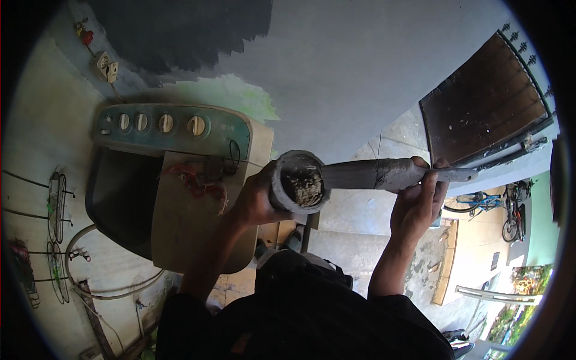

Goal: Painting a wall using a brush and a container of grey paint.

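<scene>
My left hand point(255, 195) is wrapped round a small grey, paint-stained cup point(276, 191), held up in front of my chest with its mouth facing me. Inside lies a little greyish paint, patchy and pale at the bottom. A wide paintbrush point(393, 174) lies level to the right of it, its grey bristle end at the cup's rim. Whether the bristles touch the rim or only overlap it I cannot tell. My right hand point(420, 195) grips the brush by its handle, thumb on top and fingers beneath.
A twin-tub washing machine point(255, 135) stands to the left, with red string point(198, 186) on its lid. Behind is a grey wall point(336, 78) with a dark painted patch point(192, 36). A socket point(105, 67) and wire racks point(56, 222) are far left; a brown gate point(486, 102) and bicycle point(477, 203) right.
</scene>
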`<state>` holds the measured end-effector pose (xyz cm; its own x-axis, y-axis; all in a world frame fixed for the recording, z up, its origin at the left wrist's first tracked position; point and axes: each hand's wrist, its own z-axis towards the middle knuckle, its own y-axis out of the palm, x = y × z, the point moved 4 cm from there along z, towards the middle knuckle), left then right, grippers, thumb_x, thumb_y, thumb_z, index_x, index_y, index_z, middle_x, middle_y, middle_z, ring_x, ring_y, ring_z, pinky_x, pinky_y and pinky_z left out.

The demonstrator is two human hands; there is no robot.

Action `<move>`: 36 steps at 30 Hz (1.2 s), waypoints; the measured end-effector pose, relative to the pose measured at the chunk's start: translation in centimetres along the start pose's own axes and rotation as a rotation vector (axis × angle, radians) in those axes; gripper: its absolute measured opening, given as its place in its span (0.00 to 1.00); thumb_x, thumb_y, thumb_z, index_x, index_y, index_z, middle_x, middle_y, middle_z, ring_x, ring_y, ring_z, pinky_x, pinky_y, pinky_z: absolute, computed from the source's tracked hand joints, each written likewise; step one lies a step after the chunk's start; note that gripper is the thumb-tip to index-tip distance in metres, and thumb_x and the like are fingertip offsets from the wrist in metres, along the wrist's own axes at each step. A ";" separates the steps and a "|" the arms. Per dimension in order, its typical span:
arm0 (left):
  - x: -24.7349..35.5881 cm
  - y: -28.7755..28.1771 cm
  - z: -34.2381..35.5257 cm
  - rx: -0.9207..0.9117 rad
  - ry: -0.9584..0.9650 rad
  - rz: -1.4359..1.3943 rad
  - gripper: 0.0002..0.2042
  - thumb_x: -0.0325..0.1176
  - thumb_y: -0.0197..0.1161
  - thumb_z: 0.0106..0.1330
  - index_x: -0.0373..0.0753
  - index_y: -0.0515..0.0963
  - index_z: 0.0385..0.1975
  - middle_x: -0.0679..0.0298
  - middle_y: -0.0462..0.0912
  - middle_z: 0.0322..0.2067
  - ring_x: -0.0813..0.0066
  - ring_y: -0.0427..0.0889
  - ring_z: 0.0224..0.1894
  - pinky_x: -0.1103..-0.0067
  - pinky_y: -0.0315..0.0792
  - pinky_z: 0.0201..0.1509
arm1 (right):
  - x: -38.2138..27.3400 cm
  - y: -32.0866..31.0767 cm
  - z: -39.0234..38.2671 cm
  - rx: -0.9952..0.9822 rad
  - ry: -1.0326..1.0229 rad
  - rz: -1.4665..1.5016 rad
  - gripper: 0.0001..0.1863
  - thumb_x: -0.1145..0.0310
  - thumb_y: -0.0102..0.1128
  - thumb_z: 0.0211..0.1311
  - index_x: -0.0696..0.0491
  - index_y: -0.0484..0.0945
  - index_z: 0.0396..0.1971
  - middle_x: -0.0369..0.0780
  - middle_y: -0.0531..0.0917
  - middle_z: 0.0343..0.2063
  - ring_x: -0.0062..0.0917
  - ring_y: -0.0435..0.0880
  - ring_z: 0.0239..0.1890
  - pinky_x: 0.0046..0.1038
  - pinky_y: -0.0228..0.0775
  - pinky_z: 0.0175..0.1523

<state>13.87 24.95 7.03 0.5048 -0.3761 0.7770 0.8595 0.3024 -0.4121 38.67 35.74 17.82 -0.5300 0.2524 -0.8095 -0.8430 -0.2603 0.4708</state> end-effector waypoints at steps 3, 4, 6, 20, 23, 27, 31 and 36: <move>-0.4 -0.6 0.8 -0.019 0.012 0.002 0.45 0.42 0.84 0.39 0.36 0.68 0.60 0.54 0.82 0.49 0.59 0.84 0.50 0.69 0.78 0.55 | 0.9 -1.0 3.0 -0.114 -0.211 -0.078 0.17 0.66 0.51 0.74 0.51 0.58 0.55 0.53 0.82 0.45 0.33 0.84 0.48 0.33 0.83 0.45; -0.5 -1.0 0.7 -0.048 -0.005 0.013 0.45 0.43 0.84 0.39 0.36 0.68 0.60 0.54 0.82 0.50 0.60 0.84 0.51 0.69 0.78 0.56 | 1.9 -0.8 4.4 -0.127 -0.207 -0.079 0.17 0.66 0.51 0.74 0.51 0.58 0.55 0.53 0.82 0.45 0.33 0.84 0.48 0.33 0.83 0.45; -1.6 -0.7 0.1 -0.064 -0.020 -0.020 0.46 0.45 0.83 0.40 0.37 0.67 0.61 0.54 0.83 0.49 0.59 0.83 0.52 0.68 0.77 0.58 | 2.6 -0.1 6.9 -0.208 -0.464 -0.277 0.18 0.66 0.51 0.74 0.52 0.57 0.55 0.55 0.82 0.44 0.38 0.84 0.50 0.34 0.84 0.45; -2.7 2.6 -1.4 -0.282 -0.006 -0.136 0.48 0.59 0.76 0.47 0.35 0.64 0.63 0.51 0.80 0.50 0.55 0.85 0.47 0.66 0.81 0.49 | 15.5 10.0 12.8 -0.766 -1.264 -0.622 0.13 0.83 0.56 0.63 0.62 0.66 0.45 0.56 0.84 0.42 0.46 0.86 0.46 0.37 0.83 0.46; -3.0 3.2 -1.6 -0.314 0.021 -0.103 0.48 0.61 0.74 0.49 0.33 0.63 0.64 0.49 0.79 0.50 0.54 0.84 0.48 0.66 0.82 0.47 | 10.3 12.2 14.4 -0.708 -1.312 -0.610 0.08 0.71 0.56 0.70 0.61 0.74 0.39 0.53 0.86 0.41 0.39 0.86 0.48 0.34 0.82 0.47; -3.1 3.2 -1.7 -0.351 0.018 -0.098 0.49 0.62 0.72 0.50 0.31 0.62 0.64 0.48 0.79 0.51 0.53 0.84 0.48 0.65 0.82 0.46 | 10.5 11.8 12.7 -0.749 -1.170 -0.394 0.09 0.68 0.60 0.68 0.60 0.77 0.37 0.50 0.87 0.40 0.36 0.87 0.46 0.35 0.81 0.49; -3.2 3.4 -2.3 -0.317 0.049 -0.104 0.49 0.63 0.71 0.50 0.32 0.62 0.65 0.48 0.79 0.51 0.53 0.84 0.48 0.64 0.81 0.45 | 15.8 9.7 9.4 -0.844 -0.842 -0.484 0.10 0.84 0.65 0.53 0.56 0.77 0.33 0.46 0.87 0.30 0.39 0.89 0.39 0.42 0.83 0.51; -2.9 3.7 -2.0 -0.327 0.054 -0.083 0.50 0.64 0.70 0.50 0.32 0.61 0.65 0.48 0.79 0.50 0.53 0.84 0.46 0.64 0.82 0.44 | 17.3 10.3 11.4 -0.848 -1.079 -0.687 0.16 0.82 0.69 0.51 0.54 0.76 0.40 0.46 0.87 0.36 0.36 0.90 0.38 0.33 0.86 0.40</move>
<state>15.79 25.40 2.28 0.4284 -0.4359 0.7915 0.8734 -0.0249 -0.4864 19.77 48.05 12.64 -0.1997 0.9795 0.0280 -0.8448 -0.1576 -0.5113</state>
